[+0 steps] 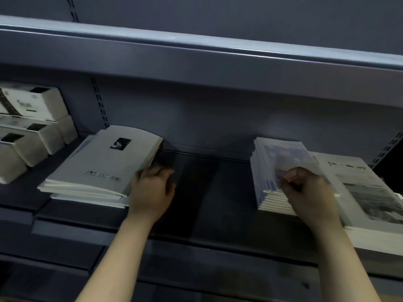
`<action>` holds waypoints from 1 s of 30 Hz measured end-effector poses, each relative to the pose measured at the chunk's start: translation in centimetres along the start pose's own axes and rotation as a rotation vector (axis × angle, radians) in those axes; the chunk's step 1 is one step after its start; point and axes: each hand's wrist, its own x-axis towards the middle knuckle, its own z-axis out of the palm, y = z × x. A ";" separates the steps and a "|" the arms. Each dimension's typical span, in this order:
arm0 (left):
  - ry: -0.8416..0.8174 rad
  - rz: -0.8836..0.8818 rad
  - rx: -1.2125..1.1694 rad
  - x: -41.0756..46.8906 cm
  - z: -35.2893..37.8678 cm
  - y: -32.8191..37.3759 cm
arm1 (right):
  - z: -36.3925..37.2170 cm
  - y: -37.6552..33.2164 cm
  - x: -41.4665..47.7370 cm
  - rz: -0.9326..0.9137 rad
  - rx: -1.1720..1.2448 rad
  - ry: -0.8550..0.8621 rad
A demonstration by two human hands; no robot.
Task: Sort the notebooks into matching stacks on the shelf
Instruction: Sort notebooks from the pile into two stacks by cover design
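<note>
A stack of grey notebooks with a small dark photo on the cover lies on the left of the dark shelf. My left hand grips the right edge of that stack's top notebook, whose cover bows upward. A stack of blue-covered notebooks stands at centre right. My right hand has its fingers curled over the blue stack's top front corner. Further right lies a larger white stack printed with a landscape photo and the words "Time Memory".
White boxes are piled at the far left of the shelf. An upper shelf edge overhangs the working level. A bare stretch of shelf lies between the grey and blue stacks. Slotted uprights run up the back wall.
</note>
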 end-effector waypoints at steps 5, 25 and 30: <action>-0.188 -0.323 0.206 0.9 -3.0 -4.0 | 2.9 -3.8 -1.5 -0.075 0.109 -0.065; 0.224 -0.131 0.076 1.9 -7.1 -3.3 | 6.4 -4.2 -3.2 -0.065 0.244 -0.111; 0.362 -0.116 -0.019 0.9 -8.5 -3.5 | 6.4 -3.7 -3.5 -0.066 0.252 -0.148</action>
